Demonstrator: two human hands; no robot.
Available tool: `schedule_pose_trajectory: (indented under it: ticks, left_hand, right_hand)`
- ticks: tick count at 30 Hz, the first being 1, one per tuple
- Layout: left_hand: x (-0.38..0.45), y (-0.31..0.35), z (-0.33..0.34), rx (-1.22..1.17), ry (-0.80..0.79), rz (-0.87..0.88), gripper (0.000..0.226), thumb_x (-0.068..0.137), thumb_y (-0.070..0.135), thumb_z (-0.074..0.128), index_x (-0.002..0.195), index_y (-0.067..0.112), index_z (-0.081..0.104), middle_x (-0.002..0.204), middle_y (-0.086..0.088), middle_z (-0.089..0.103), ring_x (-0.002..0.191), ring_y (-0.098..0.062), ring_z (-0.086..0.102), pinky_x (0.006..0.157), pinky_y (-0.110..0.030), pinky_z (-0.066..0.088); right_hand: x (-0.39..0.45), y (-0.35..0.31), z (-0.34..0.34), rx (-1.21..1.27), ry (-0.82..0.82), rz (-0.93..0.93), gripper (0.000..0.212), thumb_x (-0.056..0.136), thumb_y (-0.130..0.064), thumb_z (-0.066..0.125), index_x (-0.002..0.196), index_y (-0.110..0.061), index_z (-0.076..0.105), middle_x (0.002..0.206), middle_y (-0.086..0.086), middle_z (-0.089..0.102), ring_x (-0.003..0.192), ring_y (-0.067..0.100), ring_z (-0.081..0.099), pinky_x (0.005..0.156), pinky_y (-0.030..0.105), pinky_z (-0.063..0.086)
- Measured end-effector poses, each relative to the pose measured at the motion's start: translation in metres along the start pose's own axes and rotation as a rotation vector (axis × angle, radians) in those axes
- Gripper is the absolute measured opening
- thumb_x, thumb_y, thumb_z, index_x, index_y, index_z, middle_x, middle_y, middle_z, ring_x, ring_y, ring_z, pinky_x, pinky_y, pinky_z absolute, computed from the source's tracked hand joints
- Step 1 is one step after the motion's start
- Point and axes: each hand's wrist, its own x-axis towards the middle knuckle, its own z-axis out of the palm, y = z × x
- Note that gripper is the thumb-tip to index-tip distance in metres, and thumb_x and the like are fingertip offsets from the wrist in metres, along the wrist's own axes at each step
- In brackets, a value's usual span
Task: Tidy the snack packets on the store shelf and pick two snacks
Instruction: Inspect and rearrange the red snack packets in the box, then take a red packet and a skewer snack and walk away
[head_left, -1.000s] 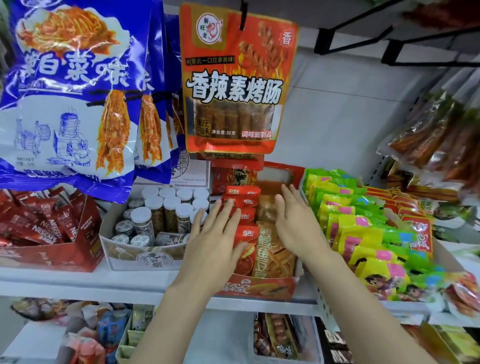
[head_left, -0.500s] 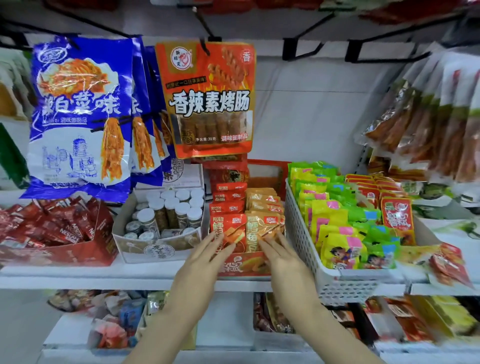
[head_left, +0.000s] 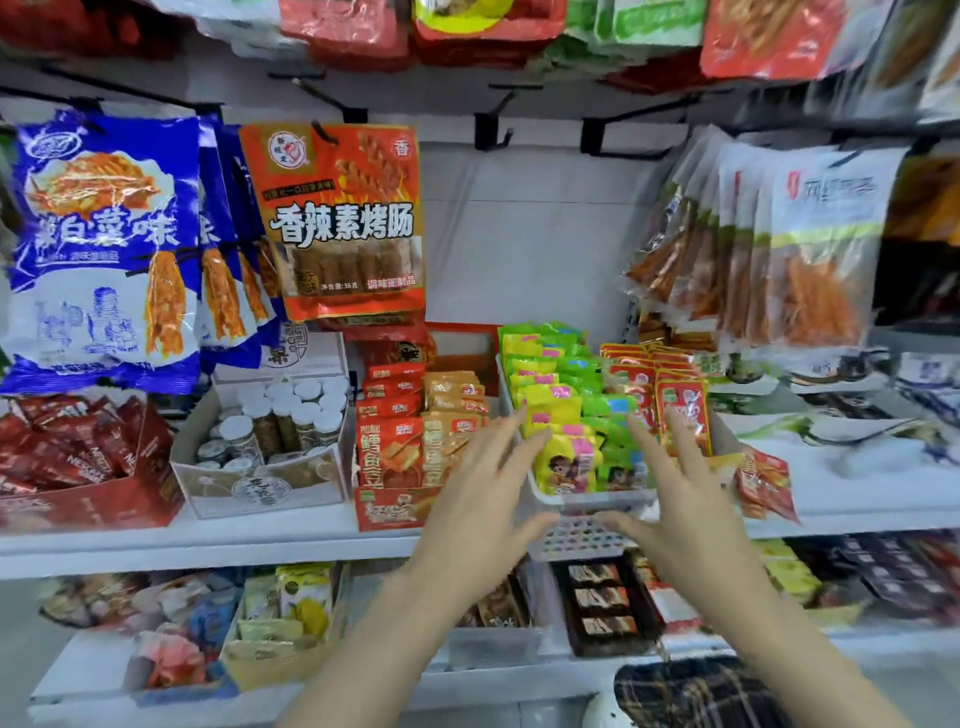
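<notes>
Both hands (head_left: 582, 499) spread, blurred, hiding white basket (head_left: 587, 501) front

White shelf boards (head_left: 218, 540), pale back panel (head_left: 524, 234); black hanging hooks (head_left: 491, 130) above, bright even light

left hand (head_left: 475, 512) open | right hand (head_left: 675, 512) open | both before white basket (head_left: 582, 535) | yellow-green packets (head_left: 563, 415) inside

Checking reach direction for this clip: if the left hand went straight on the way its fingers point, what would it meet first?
Probably the yellow and green snack packets at the near end of the white basket. The left hand is open, fingers aimed up-right at them; depth is unclear.
</notes>
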Motion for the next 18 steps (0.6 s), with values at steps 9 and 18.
schedule_pose_trajectory:
  ticks: [9,18]
  left_hand:
    - [0.003,-0.004,0.042,-0.441,-0.035,-0.388,0.051,0.096,0.037,0.061,0.139,0.043,0.035,0.132,0.032,0.049,0.12,0.007,0.052,0.1,-0.012,0.043]
    - [0.018,0.003,0.028,-0.228,0.015,-0.407,0.068,0.098,0.025,0.059,0.154,0.026,0.021,0.155,0.004,0.034,0.142,-0.015,0.034,0.113,-0.033,0.035]
  right_hand:
    - [0.02,0.02,0.029,0.394,-0.112,0.173,0.063,0.054,-0.066,0.073,0.099,-0.024,0.056,0.081,-0.016,0.06,0.062,0.001,0.049,0.055,0.01,0.039]
    - [0.032,0.009,0.027,0.393,-0.15,0.143,0.099,0.079,-0.038,0.079,0.155,-0.018,0.018,0.144,0.005,0.049,0.127,0.025,0.05,0.098,0.035,0.045]
